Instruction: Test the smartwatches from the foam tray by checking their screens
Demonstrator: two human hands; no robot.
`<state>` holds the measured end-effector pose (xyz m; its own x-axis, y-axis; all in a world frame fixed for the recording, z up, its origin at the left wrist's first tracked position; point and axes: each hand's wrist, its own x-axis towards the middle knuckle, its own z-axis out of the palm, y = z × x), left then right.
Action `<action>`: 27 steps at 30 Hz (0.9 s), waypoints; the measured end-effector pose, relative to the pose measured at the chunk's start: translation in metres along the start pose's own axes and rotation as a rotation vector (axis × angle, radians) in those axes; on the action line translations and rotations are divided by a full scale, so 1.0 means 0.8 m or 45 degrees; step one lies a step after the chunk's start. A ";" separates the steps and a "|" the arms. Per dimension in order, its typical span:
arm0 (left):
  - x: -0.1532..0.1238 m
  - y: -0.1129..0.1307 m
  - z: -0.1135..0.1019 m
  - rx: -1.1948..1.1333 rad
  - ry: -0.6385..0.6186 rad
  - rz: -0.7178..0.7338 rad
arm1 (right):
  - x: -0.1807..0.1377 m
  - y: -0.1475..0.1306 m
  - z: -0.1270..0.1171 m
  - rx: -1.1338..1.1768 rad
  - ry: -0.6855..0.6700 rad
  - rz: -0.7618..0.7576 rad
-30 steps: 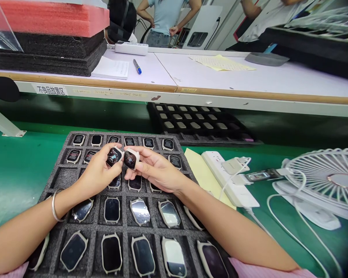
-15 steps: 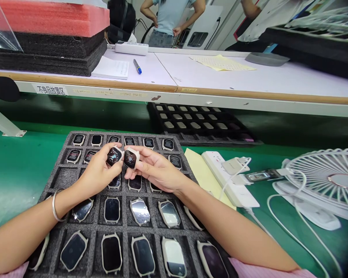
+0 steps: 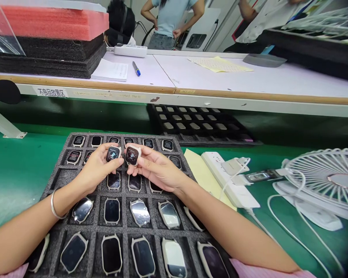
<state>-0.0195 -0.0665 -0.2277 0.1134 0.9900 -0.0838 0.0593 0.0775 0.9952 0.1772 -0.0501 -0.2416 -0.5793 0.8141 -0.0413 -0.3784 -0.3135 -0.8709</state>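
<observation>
Over the far half of a dark foam tray [image 3: 97, 227] I hold two strapless smartwatches side by side, screens facing up at me. My left hand [image 3: 97, 168] is closed around the left smartwatch [image 3: 113, 153], thumb along its lower edge. Between the thumb and fingers of my right hand [image 3: 156, 170] is the other smartwatch [image 3: 132, 155]. Both screens are lit with a small graphic too fine to read. More smartwatch bodies, such as a dark-screened one [image 3: 111, 253], lie in the tray's compartments; my hands and forearms hide some.
Right of the tray are a yellow sheet [image 3: 195, 170], a white power strip [image 3: 229, 179] with chargers and cables, and a white fan [image 3: 330, 181]. A second watch tray [image 3: 203, 137] sits under the raised shelf [image 3: 162, 83]. Foam blocks [image 3: 46, 50] are stacked upper left. Two people stand beyond.
The smartwatch in my right hand has turned and shifted slightly right, and the left one has tilted more toward me. Both screens' graphics look different. My grips stay the same.
</observation>
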 end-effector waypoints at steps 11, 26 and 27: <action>-0.005 0.008 -0.003 -0.408 -0.081 -0.178 | 0.001 -0.004 -0.001 -0.044 0.189 -0.038; -0.006 0.010 0.001 -0.378 -0.095 -0.148 | 0.003 0.002 -0.004 -0.227 0.166 -0.113; -0.006 0.010 0.001 -0.370 -0.096 -0.147 | 0.003 0.002 -0.004 -0.229 0.166 -0.113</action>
<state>-0.0186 -0.0711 -0.2192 0.1963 0.9621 -0.1895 -0.2081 0.2297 0.9507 0.1775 -0.0471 -0.2450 -0.4471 0.8944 -0.0137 -0.2819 -0.1554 -0.9468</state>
